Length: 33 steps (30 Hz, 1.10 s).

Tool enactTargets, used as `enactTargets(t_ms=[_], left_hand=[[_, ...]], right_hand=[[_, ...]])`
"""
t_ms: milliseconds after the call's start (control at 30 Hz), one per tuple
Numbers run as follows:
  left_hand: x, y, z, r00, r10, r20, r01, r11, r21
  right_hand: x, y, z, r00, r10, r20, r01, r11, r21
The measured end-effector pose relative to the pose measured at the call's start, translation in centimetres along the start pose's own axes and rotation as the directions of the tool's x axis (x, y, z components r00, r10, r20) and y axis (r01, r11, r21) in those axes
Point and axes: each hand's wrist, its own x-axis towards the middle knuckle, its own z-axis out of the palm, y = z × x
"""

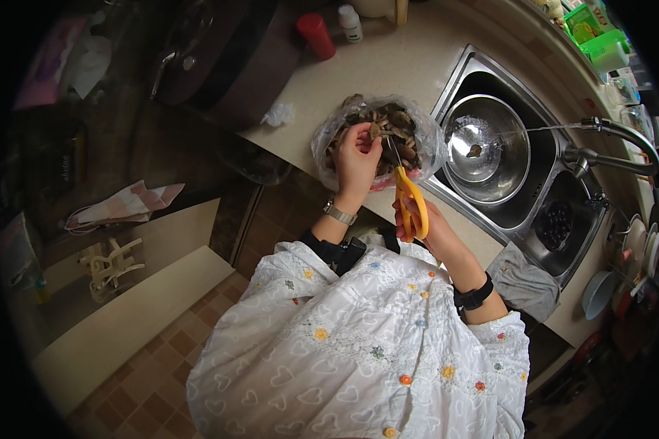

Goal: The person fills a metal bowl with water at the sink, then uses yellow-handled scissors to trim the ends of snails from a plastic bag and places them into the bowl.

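Note:
My left hand (358, 159) pinches a small brown dried mushroom (374, 131) between thumb and fingertips. It is above a clear plastic bag (325, 144) heaped with more dried mushrooms (400, 119). In my right hand (429, 226) are yellow-handled scissors (412, 200), gripped by their loops. Their metal blades point up at the mushroom, close to my left fingertips. Whether the blades touch it I cannot tell. To the right, a steel bowl (512, 174) sits in the sink with one brown mushroom piece (474, 150) inside.
Water runs from the faucet (615, 159) into the bowl. The smaller sink basin (582, 219) holds dark round items (556, 219). A grey cloth (524, 281) hangs over the counter's front edge. A red-capped container (316, 36) and a white bottle (350, 24) stand behind the bag; a dark appliance (230, 60) is at left.

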Motion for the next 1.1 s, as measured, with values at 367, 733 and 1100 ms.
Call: enactTargets(t_ms=[367, 733, 1100], left_hand=[[-0.6, 0.8, -0.3, 0.989, 0.15, -0.012, -0.147, 0.978, 0.146], [-0.9, 1.2, 0.2, 0.976, 0.218, 0.013, -0.215, 0.955, 0.205], [-1.1, 1.0, 0.4, 0.974, 0.217, 0.062, -0.225, 0.945, 0.238]], right_hand=[[0.1, 0.4, 0.2, 1.0, -0.023, -0.02, 0.022, 0.999, -0.031], [0.1, 0.5, 0.1, 0.999, -0.03, -0.018, 0.03, 0.999, -0.009], [0.3, 0.6, -0.2, 0.999, -0.017, -0.027, 0.017, 1.0, -0.026]])
